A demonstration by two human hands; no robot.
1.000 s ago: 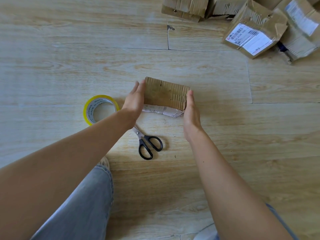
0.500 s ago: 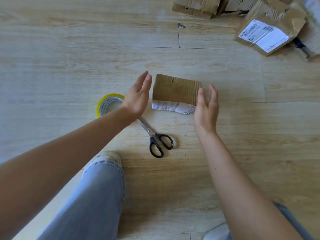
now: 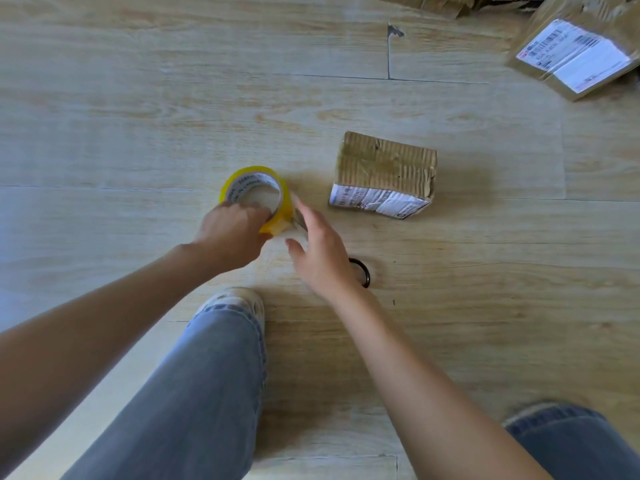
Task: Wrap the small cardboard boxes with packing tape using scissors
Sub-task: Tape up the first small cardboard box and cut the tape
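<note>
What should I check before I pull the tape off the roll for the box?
1. Left hand has a grip on the tape roll: ok.
2. Right hand open, holding nothing: ok.
3. Loose tape end found: cannot tell, blurred.
4. Small box lying on the floor, untouched, right of the roll: ok.
5. Scissors close by: ok, mostly hidden behind the right hand.

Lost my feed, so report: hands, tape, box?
Left hand grips tape roll; right hand open beside it. Box on floor, untouched. Scissors mostly hidden under right hand.
</note>
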